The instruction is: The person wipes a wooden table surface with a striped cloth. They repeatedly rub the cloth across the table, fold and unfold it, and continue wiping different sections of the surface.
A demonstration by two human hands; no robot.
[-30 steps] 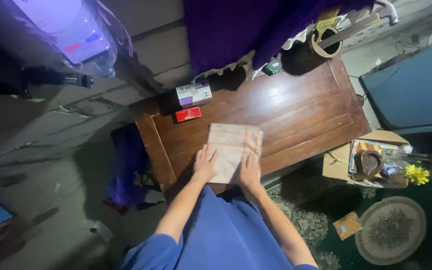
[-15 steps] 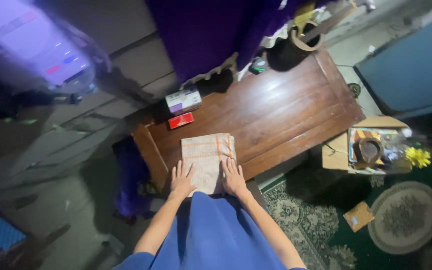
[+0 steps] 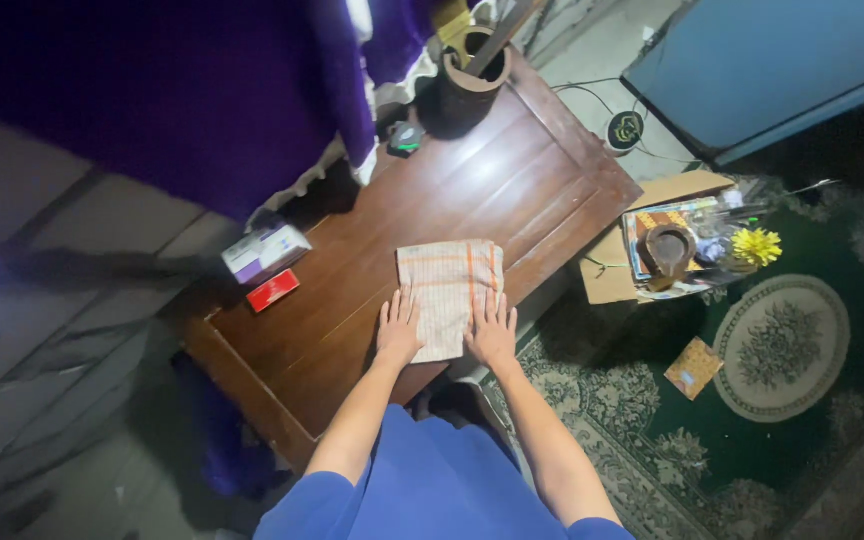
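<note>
two hands [image 3: 399,327] [image 3: 493,330], one folded cloth [image 3: 449,292], two small boxes [image 3: 265,250] [image 3: 273,290], one dark pot [image 3: 467,85], one yellow flower [image 3: 756,245]

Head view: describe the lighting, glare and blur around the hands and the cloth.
Head view: dim overall, corners fall into shadow; pale glare streaks the wooden table beyond the folded cloth; left hand and right hand lie flat on the cloth, fairly sharp; purple fabric at top left is blurred.
</note>
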